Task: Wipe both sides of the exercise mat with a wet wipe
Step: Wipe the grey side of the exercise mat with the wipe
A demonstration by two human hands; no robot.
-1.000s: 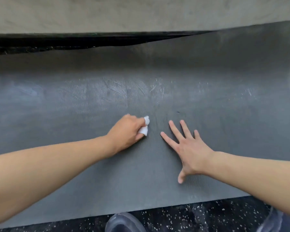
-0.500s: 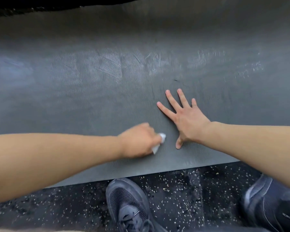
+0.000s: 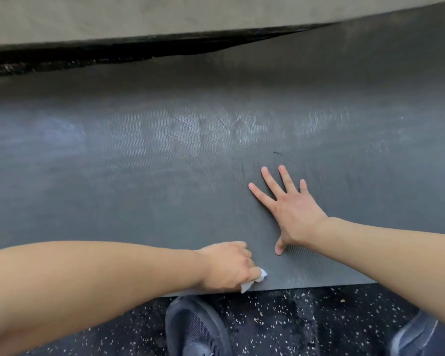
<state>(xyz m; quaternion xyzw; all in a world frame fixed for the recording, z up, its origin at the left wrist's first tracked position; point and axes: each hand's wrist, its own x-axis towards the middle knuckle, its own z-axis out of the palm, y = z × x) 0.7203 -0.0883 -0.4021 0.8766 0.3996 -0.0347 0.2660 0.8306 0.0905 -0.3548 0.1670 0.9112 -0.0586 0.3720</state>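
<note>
Exercise mat (image 3: 165,191): grey foam, ribbed texture, wet sheen. Floor (image 3: 280,319): black speckled rubber.

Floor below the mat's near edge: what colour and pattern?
Black floor with pale speckles, clearest in the head view.

The bare left forearm is stretched in from the lower left, and the left hand (image 3: 228,267) is closed into a loose fist with its knuckles turned upward. A small crumpled white wet wipe (image 3: 254,280) is pinched beneath its curled fingers, a corner of it showing past the thumb side. The bare right forearm is extended in from the lower right, wrist bent slightly back. The right hand (image 3: 292,214) is laid flat, palm down, just beyond and to the right of the left hand; its four fingers are held straight and spread, and the thumb is pointed back toward the body.
</note>
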